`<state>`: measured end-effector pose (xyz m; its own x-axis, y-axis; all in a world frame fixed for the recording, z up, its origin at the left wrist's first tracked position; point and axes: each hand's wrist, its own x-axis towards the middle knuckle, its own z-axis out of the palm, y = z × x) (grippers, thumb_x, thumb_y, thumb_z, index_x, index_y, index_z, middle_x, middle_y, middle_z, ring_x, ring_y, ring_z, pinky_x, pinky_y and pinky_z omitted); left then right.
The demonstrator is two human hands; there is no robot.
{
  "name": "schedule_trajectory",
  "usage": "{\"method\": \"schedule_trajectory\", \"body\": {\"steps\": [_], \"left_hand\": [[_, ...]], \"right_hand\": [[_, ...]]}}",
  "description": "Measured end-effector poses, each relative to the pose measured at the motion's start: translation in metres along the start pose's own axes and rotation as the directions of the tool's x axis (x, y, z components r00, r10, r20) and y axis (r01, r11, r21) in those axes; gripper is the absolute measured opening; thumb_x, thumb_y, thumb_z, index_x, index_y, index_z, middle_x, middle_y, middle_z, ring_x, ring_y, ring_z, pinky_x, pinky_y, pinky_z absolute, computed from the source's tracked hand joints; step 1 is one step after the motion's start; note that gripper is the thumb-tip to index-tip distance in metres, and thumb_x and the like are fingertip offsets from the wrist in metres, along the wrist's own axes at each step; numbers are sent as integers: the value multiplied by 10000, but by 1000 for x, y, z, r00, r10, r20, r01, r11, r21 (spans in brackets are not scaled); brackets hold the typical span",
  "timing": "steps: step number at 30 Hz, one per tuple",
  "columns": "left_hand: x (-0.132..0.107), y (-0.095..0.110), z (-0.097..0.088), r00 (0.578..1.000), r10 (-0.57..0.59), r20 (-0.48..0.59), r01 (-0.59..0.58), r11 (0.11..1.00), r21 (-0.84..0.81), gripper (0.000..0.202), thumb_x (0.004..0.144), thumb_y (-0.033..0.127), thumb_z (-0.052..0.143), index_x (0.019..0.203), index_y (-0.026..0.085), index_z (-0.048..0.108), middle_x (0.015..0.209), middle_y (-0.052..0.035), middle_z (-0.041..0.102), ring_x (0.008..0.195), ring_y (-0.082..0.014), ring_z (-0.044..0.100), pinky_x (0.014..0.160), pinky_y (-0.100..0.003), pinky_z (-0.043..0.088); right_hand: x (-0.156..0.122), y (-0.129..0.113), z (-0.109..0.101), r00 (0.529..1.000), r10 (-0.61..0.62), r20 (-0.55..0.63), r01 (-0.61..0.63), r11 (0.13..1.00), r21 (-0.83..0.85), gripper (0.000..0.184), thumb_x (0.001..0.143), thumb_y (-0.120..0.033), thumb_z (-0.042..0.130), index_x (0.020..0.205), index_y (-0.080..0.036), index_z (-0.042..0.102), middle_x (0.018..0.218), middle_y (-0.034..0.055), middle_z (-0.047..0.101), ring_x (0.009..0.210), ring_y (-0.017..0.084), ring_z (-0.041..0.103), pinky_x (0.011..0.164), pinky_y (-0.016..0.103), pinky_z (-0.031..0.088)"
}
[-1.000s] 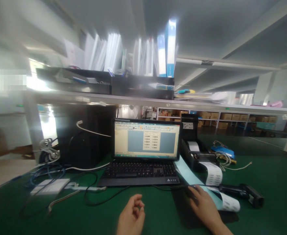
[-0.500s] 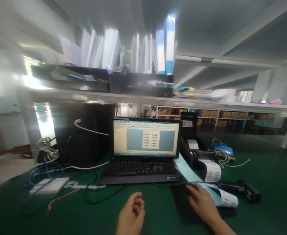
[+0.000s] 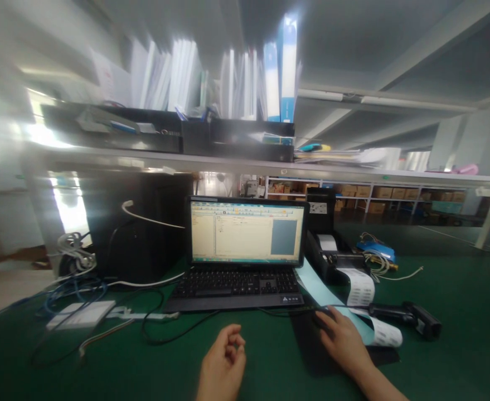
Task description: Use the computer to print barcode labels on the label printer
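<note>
My right hand (image 3: 345,342) rests over a black computer mouse (image 3: 325,320), gripping it on a dark mouse pad (image 3: 305,345). To the left, my left hand (image 3: 223,362) lies on the green tabletop with its fingers loosely curled, thumb apart from them, holding nothing. Beyond both hands stands a black keyboard (image 3: 236,287), and behind it a monitor (image 3: 245,231) showing a program window with lists and a blue-grey panel. A strip of printed labels (image 3: 360,287) curls out of the black label printer (image 3: 339,259) and runs down beside my right hand.
A black barcode scanner (image 3: 420,320) lies right of the labels. Tangled cables (image 3: 77,289) and a white box (image 3: 81,315) are on the left, near a black computer case (image 3: 144,228). Above the monitor runs a shelf (image 3: 228,160) with folders. A blue item (image 3: 376,250) sits at the right.
The monitor has switched from a page of barcode labels to a window with lists and a smaller blue-grey panel. The view has shifted slightly; both hands keep about the same place.
</note>
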<state>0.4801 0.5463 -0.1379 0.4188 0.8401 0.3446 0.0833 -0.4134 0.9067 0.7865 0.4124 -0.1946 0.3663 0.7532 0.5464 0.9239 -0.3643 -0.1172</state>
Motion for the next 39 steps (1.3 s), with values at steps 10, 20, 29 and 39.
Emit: {"method": "schedule_trajectory", "body": {"steps": [10, 20, 29, 39], "left_hand": [[-3, 5, 0, 1000, 10, -1, -10, 1000, 6, 323, 762, 338, 492, 1029, 156, 492, 831, -39, 587, 633, -138, 553, 647, -270, 470], [-3, 6, 1, 1000, 6, -8, -6, 1000, -11, 326, 761, 333, 484, 1033, 154, 492, 834, -39, 583, 651, -138, 559, 654, -266, 469], [-2, -3, 0, 1000, 1, 26, -1, 1000, -10, 328, 790, 331, 463, 1070, 160, 444, 868, -36, 560, 672, -132, 542, 671, -267, 461], [-3, -5, 2, 1000, -2, 7, 2, 999, -34, 336, 786, 342, 468, 1068, 162, 440, 861, -27, 551, 668, -127, 528, 669, -260, 445]], "right_hand": [[-1, 2, 1, 999, -35, 5, 35, 999, 12, 404, 821, -312, 488, 1223, -308, 529, 1294, 86, 399, 1062, 248, 487, 927, 422, 429], [0, 0, -2, 999, -39, 4, 39, 998, 40, 394, 818, -304, 502, 1210, -313, 539, 1288, 82, 406, 1073, 240, 478, 931, 411, 428], [0, -2, -2, 1000, -31, 6, 31, 998, 48, 380, 816, -315, 501, 1191, -305, 561, 1283, 84, 425, 1058, 249, 495, 918, 419, 437], [-1, -1, -2, 998, -55, -3, 55, 996, 71, 368, 807, -312, 511, 1170, -309, 578, 1278, 73, 442, 1077, 241, 498, 940, 407, 434]]}}
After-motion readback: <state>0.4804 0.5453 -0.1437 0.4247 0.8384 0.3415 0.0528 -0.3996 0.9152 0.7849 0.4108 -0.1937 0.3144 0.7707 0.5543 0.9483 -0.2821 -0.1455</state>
